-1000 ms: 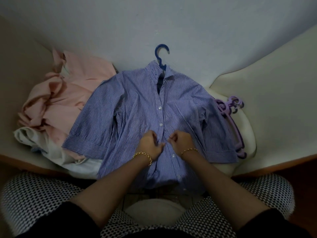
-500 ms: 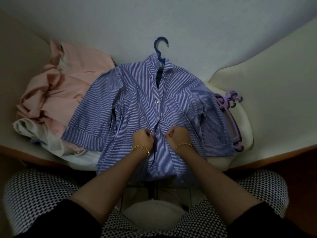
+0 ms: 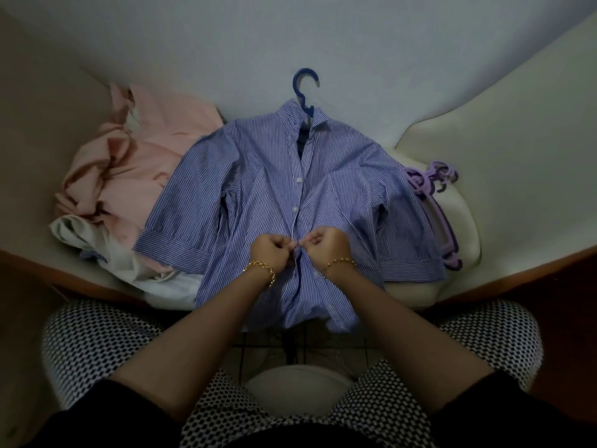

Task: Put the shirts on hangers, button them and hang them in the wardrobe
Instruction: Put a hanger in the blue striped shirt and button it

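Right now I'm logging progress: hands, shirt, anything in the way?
Left hand, right hand pinching striped shirt, front edges. On blue hanger, lying flat, upper buttons closed. Nothing blocking; pink shirts left, purple hangers right.

My left hand (image 3: 273, 253) and right hand (image 3: 324, 245) pinch shirt (image 3: 258, 195) front, fingertips nearly touching. Left way blocked: clothes pile (image 3: 129, 163) lies against sleeve. Right way: purple hangers (image 3: 433, 195) just beside other sleeve, bare cushion (image 3: 517, 156) beyond them open. Blue hanger (image 3: 303, 88) hook pokes past collar; bare pale surface (image 3: 323, 33) either side.
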